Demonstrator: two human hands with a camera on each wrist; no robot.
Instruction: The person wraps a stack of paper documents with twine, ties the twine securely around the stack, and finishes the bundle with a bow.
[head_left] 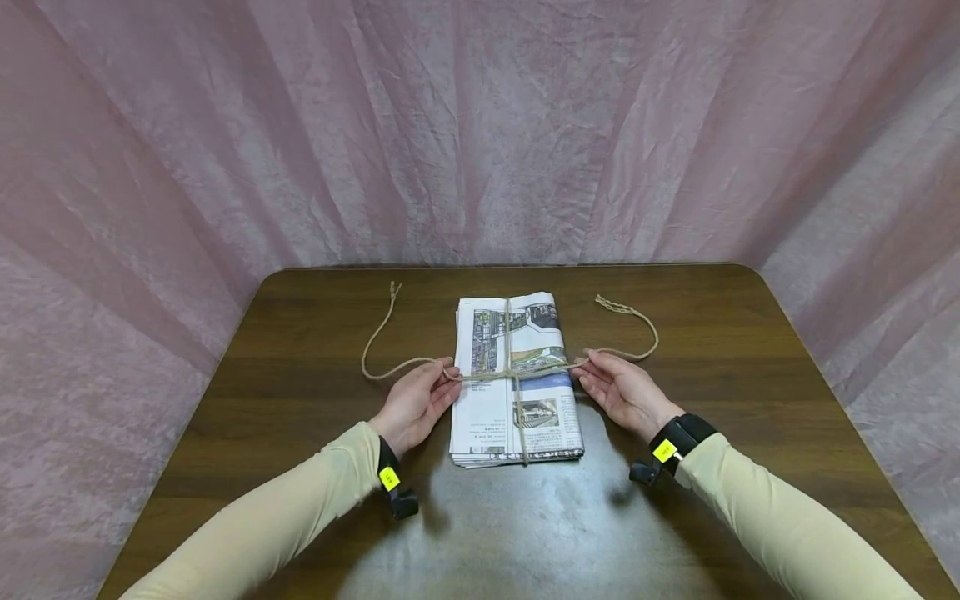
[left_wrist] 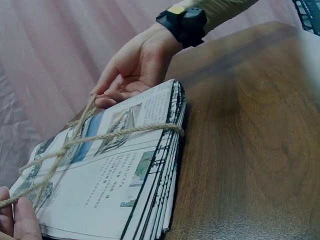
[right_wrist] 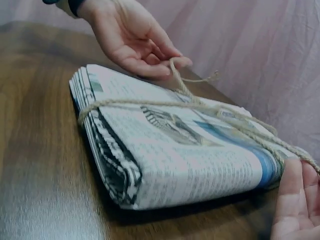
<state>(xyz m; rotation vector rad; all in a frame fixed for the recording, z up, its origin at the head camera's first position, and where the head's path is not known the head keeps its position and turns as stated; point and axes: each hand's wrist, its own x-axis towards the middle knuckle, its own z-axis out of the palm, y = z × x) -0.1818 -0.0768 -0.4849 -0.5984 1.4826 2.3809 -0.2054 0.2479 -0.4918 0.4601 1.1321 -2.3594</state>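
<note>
A folded stack of newspapers (head_left: pixel 480 421) lies on the table with twine (head_left: pixel 519 417) running lengthwise over it and another stretch crossing it sideways. The strands meet near the middle of the top sheet. At the stack's left edge my left hand (head_left: pixel 417 407) pinches the sideways twine between thumb and fingers. My right hand (head_left: pixel 621 393) pinches the same twine just past the right edge. Beyond each hand a loose end trails onto the table, curving away from me. In the left wrist view only the fingertips of the left hand (left_wrist: pixel 21 220) show.
The brown wooden table (head_left: pixel 300 350) extends around the stack on all sides. A pink curtain (head_left: pixel 510 133) hangs behind its far edge and along the sides. Each wrist wears a black band with a small camera.
</note>
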